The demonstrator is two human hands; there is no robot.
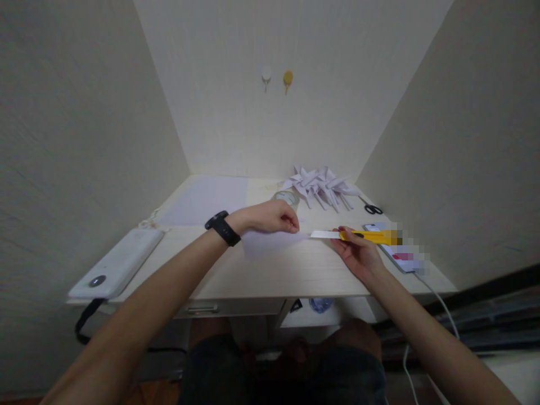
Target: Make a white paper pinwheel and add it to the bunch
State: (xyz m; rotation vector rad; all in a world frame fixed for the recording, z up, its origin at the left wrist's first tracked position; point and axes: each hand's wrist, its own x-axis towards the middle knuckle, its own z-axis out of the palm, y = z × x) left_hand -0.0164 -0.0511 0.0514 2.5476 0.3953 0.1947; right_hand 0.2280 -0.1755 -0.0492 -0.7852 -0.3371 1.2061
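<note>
My left hand (274,216), with a black watch (223,227) on its wrist, is closed on a small sheet of white paper (270,243) above the desk. My right hand (358,253) grips a yellow utility knife (371,237) lying level, its blade (324,234) extended to the left. The blade's tip is at the paper's right end; whether the two touch I cannot tell. Just behind my left hand sits a roll of clear tape (287,197), partly hidden. Several folded paper pinwheels (316,183) lie together at the back right.
Black-handled scissors (373,209) lie at the right wall. A phone (399,254) with a white cable is near the right edge. A larger paper sheet (206,197) lies back left, and a white box-like device (118,263) front left. Two hooks (287,79) hang on the back wall.
</note>
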